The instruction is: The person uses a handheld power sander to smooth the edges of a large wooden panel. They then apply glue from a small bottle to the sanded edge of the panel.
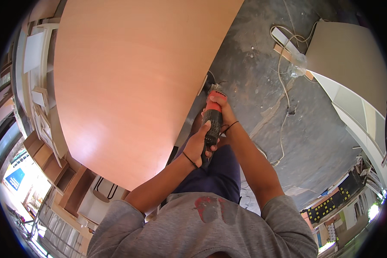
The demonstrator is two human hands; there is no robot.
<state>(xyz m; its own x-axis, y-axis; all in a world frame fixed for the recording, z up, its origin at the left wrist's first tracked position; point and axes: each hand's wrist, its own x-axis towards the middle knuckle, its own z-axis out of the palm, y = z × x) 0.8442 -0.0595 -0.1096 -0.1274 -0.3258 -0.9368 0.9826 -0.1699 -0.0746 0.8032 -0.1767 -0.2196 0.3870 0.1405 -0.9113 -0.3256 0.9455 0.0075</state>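
A red and black angle grinder (pixel 213 112) is gripped by both hands in front of my body. My left hand (pixel 197 145) is closed round its black rear end, thumb on top. Further up, my right hand (pixel 224 112) wraps the red front part, with the thumb over it. The grinder's head is beside the right edge of a large, light orange-brown wooden board (pixel 133 81). A small pale flat piece shows at that edge; whether the disc touches the board I cannot tell.
Grey concrete floor (pixel 253 81) lies to the right, with a loose white cable (pixel 282 79) across it. A beige and white panelled cabinet (pixel 348 60) stands at the far right. Wooden drawer boxes (pixel 51 165) and white pieces line the left. Beneath the grinder are my legs.
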